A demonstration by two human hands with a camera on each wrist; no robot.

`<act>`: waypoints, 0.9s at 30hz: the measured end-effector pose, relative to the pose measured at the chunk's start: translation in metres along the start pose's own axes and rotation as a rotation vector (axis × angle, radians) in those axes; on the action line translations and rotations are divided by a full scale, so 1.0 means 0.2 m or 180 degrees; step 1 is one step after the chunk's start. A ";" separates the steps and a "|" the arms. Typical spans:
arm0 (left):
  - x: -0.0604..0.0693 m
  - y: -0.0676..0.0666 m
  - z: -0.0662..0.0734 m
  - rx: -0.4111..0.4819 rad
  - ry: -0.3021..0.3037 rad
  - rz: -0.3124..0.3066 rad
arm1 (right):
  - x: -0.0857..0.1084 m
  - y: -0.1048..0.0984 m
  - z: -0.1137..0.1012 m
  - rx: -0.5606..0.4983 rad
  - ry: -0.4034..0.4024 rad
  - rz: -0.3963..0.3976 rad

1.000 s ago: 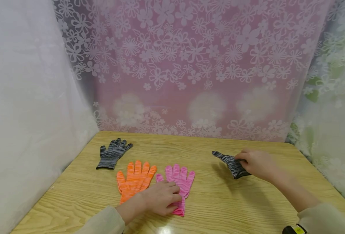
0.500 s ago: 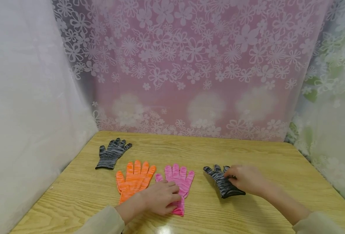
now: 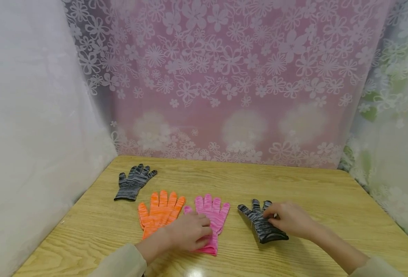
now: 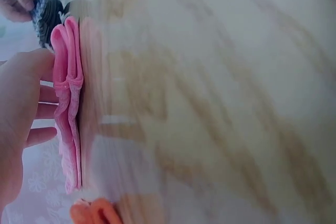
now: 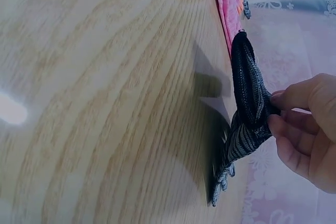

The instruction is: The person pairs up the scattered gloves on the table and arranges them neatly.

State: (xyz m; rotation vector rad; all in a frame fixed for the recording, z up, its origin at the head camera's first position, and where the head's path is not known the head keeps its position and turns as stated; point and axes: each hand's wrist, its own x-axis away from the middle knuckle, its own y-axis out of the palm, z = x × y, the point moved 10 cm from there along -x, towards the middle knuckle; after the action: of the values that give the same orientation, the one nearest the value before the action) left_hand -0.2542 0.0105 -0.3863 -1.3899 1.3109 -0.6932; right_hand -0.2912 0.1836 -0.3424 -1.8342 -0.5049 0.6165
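Shifted near and left since the earlier frame, the right striped glove (image 3: pixel 260 226), pinched by the right hand (image 3: pixel 290 219), now lies just right of the pink gloves (image 3: pixel 212 211), seemingly brought level with them, while the left hand (image 3: pixel 190 231), unclenched, touches those pink gloves

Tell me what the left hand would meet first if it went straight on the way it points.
Past the pink gloves under it, probably the striped glove that the right hand pinches. That glove's cuff is raised off the table, so exact contact is hard to judge.
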 end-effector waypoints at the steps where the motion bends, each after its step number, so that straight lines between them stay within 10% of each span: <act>1: 0.00 -0.01 -0.01 0.0029 -0.0019 0.0040 | 0.00 0.00 0.00 0.0005 -0.0024 0.0009; 8: 0.05 -0.08 -0.14 -0.0060 -0.0345 0.0351 | 0.00 0.05 -0.02 -0.0045 -0.0181 -0.0065; 15: 0.21 -0.21 -0.45 -0.0095 -0.1142 0.0735 | 0.00 0.06 -0.03 0.0069 -0.0191 -0.0036; 27: 0.59 -0.22 -0.95 0.0093 -0.2526 0.0128 | 0.00 0.04 -0.04 0.0126 -0.0238 0.0032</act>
State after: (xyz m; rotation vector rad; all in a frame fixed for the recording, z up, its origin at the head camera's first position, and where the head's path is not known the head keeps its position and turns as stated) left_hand -0.3862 -0.1638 -0.3200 -1.3970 0.6860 -0.0892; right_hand -0.2859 0.1741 -0.3482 -1.7824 -0.5297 0.6993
